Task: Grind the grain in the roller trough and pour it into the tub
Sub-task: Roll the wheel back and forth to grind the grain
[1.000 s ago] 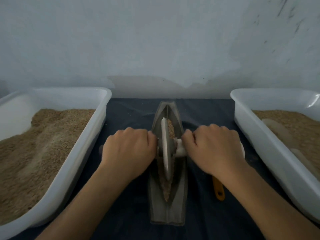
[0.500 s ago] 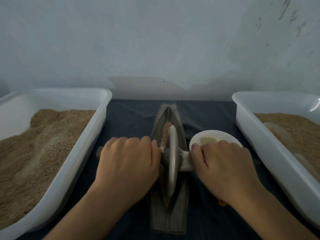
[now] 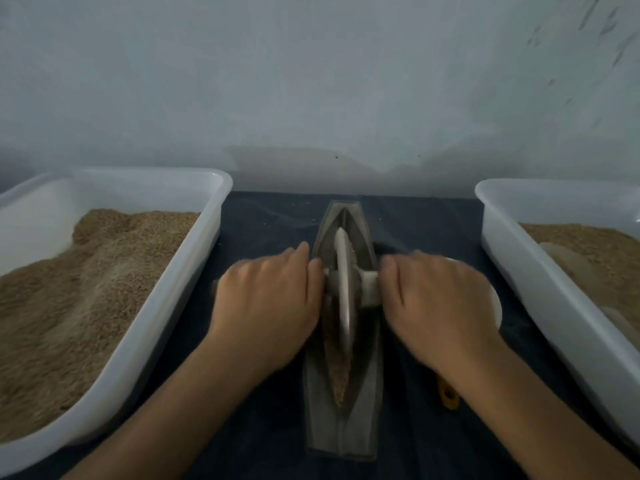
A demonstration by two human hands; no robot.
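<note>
1. My left hand [image 3: 266, 306] and right hand [image 3: 436, 303] each curl their fingers round one end of the axle [image 3: 370, 284]; gripping both ends keeps the roller wheel [image 3: 343, 289] upright in the groove.
2. The grain [image 3: 338, 375] lies along the roller trough [image 3: 343, 427], centred on the counter [image 3: 270, 230] between the left tub [image 3: 194, 258] and right tub [image 3: 512, 271], handy for pouring.
3. Motion blur hides my fingertips; the grip looks firm.
</note>
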